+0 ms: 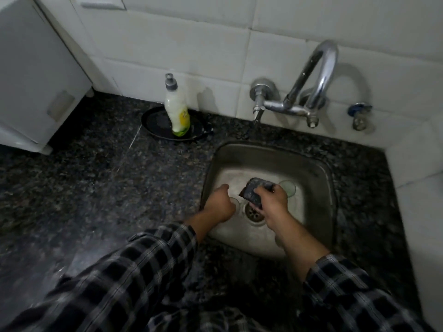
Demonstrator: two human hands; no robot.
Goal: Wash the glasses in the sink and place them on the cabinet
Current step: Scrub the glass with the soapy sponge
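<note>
White cabinet (36, 75): at your far left, standing on the dark speckled granite counter (107, 178).
Soap bottle (177, 109): a white and yellow-green plastic dispenser with a grey pump, upright on a black round plate (153, 123) against the white tiled wall (191, 44).
Your left hand (219, 204): inside the square stainless steel sink (309, 168), fingers curled onto a small clear glass (235, 202) beside the drain (254, 213); whether you truly pinch its rim cannot be told.
Your right hand (273, 200): fingers pressed around a dark rectangular scrubbing sponge (255, 191), held above the drain.
Second clear round glass (288, 187): on the sink floor, just beyond your right hand.
Chrome curved tap (316, 75): fixed to the wall above the sink.
Sleeves (134, 271): dark checked cloth, pushed up your forearms.
</note>
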